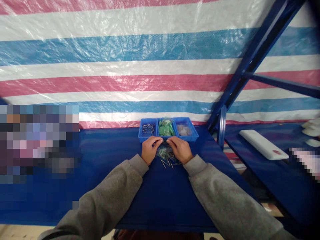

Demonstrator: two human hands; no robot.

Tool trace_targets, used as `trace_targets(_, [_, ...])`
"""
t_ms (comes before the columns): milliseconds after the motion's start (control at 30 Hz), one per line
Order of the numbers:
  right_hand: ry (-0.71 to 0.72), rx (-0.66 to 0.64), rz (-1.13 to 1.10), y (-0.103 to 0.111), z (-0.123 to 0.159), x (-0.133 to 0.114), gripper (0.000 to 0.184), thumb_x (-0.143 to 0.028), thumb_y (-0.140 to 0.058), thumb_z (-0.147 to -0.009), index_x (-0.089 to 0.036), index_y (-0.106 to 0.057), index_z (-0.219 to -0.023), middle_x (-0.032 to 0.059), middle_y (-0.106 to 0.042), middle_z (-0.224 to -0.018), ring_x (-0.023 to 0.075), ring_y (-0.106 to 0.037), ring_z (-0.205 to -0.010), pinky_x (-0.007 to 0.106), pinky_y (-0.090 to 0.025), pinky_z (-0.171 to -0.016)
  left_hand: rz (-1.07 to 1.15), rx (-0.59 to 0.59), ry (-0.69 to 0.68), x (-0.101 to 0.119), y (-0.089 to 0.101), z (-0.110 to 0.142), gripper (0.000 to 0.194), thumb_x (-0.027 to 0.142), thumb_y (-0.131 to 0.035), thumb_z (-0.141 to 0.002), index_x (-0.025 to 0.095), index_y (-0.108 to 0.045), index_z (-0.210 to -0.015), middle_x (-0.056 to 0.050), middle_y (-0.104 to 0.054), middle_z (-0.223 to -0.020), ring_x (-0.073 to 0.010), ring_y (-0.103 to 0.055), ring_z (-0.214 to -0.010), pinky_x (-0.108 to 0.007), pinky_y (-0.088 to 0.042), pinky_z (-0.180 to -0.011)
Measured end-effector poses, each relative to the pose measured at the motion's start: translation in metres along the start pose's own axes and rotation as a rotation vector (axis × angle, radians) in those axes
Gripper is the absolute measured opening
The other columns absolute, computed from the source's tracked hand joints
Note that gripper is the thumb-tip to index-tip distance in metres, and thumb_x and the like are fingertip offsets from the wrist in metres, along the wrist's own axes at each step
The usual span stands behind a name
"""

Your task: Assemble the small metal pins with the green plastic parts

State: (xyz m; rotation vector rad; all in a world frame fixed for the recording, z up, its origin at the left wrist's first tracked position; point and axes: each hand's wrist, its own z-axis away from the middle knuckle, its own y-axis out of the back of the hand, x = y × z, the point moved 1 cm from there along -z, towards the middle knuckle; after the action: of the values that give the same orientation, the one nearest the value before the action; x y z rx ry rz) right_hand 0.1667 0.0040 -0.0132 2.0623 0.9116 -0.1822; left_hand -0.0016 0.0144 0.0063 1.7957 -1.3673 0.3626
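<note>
My left hand (pixel 150 149) and my right hand (pixel 180 148) meet over the blue table (pixel 107 146), fingertips pinched on the two ends of one small thin metal piece (pixel 164 141). Its exact kind is too small to make out. Beneath and between the hands lies a loose pile of slim, pointed metal pieces (pixel 168 162), with a clear plastic bag (pixel 163 153) among them. Just beyond my fingers are three joined blue bins: the left bin (pixel 147 137) has similar metal pieces, the middle one green plastic packets (pixel 166 128), the right one whitish translucent small items (pixel 184 130).
A striped plastic sheet (pixel 125 83) hangs behind the table. To the right rises a slanted blue metal frame (pixel 240 76). Past it, a white oblong case (pixel 263 144) lies on another blue surface (pixel 265 173). The left side is blurred out by large pixels.
</note>
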Motion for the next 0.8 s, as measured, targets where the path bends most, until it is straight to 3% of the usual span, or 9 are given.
trace_targets(300, [0.048, 0.031, -0.085, 0.005, -0.001, -0.008, 0.023, -0.03, -0.042, -0.09, -0.019, -0.061, -0.084, 0.0043, -0.063, -0.078, 0.0152, -0.059, -0.073, 0.025, -0.045, -0.069, 0.057, -0.028, 0.01, 0.005, 0.003, 0.002, 0.022, 0.029, -0.049, -0.086, 0.015, -0.064, -0.096, -0.006, -0.067, -0.087, -0.014, -0.062, -0.074, -0.025, -0.05, -0.069])
trace_targets(433, [0.031, 0.025, -0.094, 0.005, -0.001, -0.009, 0.025, -0.029, -0.041, -0.091, -0.019, -0.06, -0.078, 0.0035, -0.061, -0.072, 0.0148, -0.059, -0.069, 0.025, -0.045, -0.067, 0.032, -0.023, -0.017, 0.004, 0.002, 0.001, 0.02, 0.031, -0.055, -0.083, 0.016, -0.066, -0.086, -0.006, -0.068, -0.084, -0.0156, -0.062, -0.077, -0.027, -0.049, -0.072])
trace_targets(600, [0.031, 0.034, -0.156, 0.008, -0.002, -0.014, 0.019, -0.029, -0.044, -0.09, -0.019, -0.06, -0.09, 0.0044, -0.063, -0.082, 0.0155, -0.06, -0.076, 0.026, -0.046, -0.071, 0.013, -0.019, 0.03, 0.003, 0.002, 0.001, 0.022, 0.031, -0.052, -0.084, 0.014, -0.065, -0.078, -0.004, -0.067, -0.073, -0.0125, -0.06, -0.066, -0.022, -0.047, -0.064])
trace_targets(800, [0.041, 0.056, -0.187, 0.012, -0.003, -0.017, 0.019, -0.03, -0.043, -0.09, -0.02, -0.059, -0.089, 0.0048, -0.062, -0.082, 0.0158, -0.059, -0.075, 0.026, -0.046, -0.069, -0.058, -0.087, 0.042, 0.007, 0.004, 0.002, 0.036, 0.032, -0.044, -0.089, 0.014, -0.057, -0.061, 0.001, -0.054, -0.054, -0.0089, -0.051, -0.053, -0.02, -0.04, -0.057])
